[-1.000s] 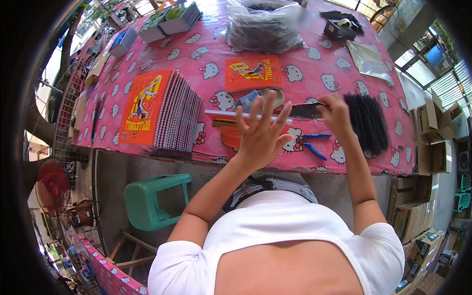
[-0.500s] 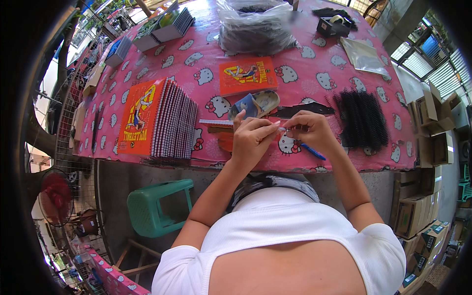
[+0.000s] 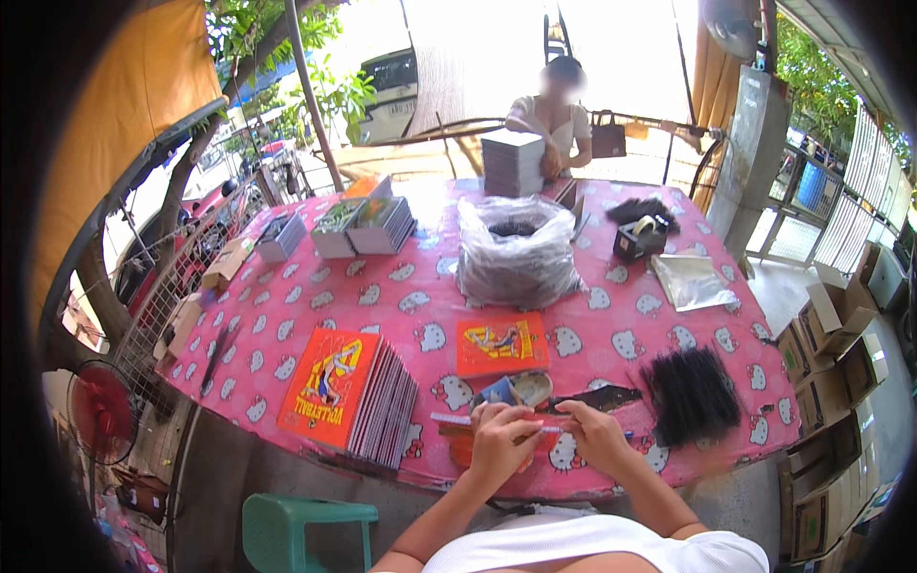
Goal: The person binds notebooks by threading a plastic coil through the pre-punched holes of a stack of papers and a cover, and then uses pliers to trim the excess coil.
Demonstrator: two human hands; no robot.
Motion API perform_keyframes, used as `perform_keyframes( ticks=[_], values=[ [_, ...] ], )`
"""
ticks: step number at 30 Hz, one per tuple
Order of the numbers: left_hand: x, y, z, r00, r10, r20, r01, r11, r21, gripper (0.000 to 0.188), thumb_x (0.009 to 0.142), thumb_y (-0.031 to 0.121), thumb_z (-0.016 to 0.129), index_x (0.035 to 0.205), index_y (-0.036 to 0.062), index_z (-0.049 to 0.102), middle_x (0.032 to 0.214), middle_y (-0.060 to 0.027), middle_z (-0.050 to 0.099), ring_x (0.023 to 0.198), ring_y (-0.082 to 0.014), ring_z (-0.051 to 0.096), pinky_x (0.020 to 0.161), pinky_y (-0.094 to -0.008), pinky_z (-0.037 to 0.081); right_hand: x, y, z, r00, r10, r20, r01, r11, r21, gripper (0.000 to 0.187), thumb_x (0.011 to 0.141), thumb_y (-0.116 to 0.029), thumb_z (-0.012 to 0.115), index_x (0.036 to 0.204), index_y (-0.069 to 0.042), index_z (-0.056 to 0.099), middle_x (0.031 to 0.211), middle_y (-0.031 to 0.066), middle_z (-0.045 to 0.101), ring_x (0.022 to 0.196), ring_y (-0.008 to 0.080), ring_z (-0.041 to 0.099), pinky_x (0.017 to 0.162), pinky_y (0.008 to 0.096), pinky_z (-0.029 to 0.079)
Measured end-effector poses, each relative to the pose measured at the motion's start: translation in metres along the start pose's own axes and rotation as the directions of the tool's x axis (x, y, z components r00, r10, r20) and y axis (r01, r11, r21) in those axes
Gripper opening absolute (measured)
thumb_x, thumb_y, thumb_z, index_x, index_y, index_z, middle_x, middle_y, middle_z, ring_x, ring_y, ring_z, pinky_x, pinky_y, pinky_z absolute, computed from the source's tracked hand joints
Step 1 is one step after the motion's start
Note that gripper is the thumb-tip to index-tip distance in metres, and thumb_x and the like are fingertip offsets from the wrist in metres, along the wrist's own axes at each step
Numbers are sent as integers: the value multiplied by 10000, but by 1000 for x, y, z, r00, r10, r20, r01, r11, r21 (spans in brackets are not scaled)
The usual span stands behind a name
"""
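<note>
My left hand (image 3: pixel 504 444) is closed around a thin notebook (image 3: pixel 451 419), tilted so that its pale edge shows, with orange below. My right hand (image 3: pixel 594 432) pinches at the right end of that edge; what lies between its fingertips is too small to make out. Just beyond my hands, a small open container (image 3: pixel 530 388) sits beside a dark flat piece (image 3: pixel 602 397). An orange notebook (image 3: pixel 503 346) lies flat farther away. To the left stands a stack of orange-covered notebooks (image 3: pixel 334 387), their bound edges facing right. Black spiral coils (image 3: pixel 690 396) lie heaped at the right.
A plastic bag of black coils (image 3: pixel 516 258) stands mid-table, with a tape dispenser (image 3: pixel 640 239) and clear plastic sleeves (image 3: pixel 694 282) at the right. Green-covered notebooks (image 3: pixel 363 227) are at the far left. Another person (image 3: pixel 554 124) is behind a tall paper stack (image 3: pixel 512 164). A green stool (image 3: pixel 306 530) stands below.
The view has tilted up, bringing the far side and another person into sight. My hands stay close together at the notebook's edge, their fingers slightly shifted.
</note>
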State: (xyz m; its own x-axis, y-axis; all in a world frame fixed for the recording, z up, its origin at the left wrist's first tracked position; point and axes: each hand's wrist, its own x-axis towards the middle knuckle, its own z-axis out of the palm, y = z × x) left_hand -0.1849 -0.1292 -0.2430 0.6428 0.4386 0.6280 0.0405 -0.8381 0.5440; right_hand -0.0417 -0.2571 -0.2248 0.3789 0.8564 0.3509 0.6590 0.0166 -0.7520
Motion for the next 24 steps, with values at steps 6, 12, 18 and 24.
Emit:
perform_keyframes(
  ticks=[6, 12, 18, 24],
  values=[
    [-4, 0, 4, 997, -51, 62, 51, 999, -10, 123, 703, 207, 745, 812, 151, 736, 804, 20, 678, 777, -146, 600, 929, -401, 307, -3, 2, 4, 999, -42, 15, 45, 975, -216, 184, 764, -128, 646, 911, -67, 554, 819, 106, 579, 744, 347, 595, 608, 416, 472],
    [-1, -3, 7, 999, -23, 43, 23, 1000, -6, 132, 699, 199, 755, 820, 149, 736, 788, 26, 681, 737, -128, 603, 897, -389, 333, 0, -3, 1, 999, 40, 12, -36, 976, -217, 152, 766, -151, 638, 891, -84, 583, 879, 98, 579, 831, 306, 600, 631, 418, 482],
    [-2, -2, 6, 999, -1, 43, 0, 1000, 13, 128, 707, 175, 731, 832, 146, 733, 795, 25, 678, 764, -137, 601, 886, -392, 349, 4, -4, -1, 997, -41, 66, 55, 974, -220, 177, 798, -192, 650, 913, -73, 587, 917, 108, 579, 852, 307, 602, 663, 401, 488],
    [-2, -6, 8, 999, 47, -2, -47, 999, 0, 145, 704, 167, 721, 848, 151, 734, 784, 37, 673, 753, -142, 588, 815, -333, 361, 4, -6, 2, 1000, -25, 18, 29, 967, -254, 267, 755, -151, 669, 969, -77, 530, 924, 111, 546, 855, 332, 578, 660, 420, 476]
  ],
)
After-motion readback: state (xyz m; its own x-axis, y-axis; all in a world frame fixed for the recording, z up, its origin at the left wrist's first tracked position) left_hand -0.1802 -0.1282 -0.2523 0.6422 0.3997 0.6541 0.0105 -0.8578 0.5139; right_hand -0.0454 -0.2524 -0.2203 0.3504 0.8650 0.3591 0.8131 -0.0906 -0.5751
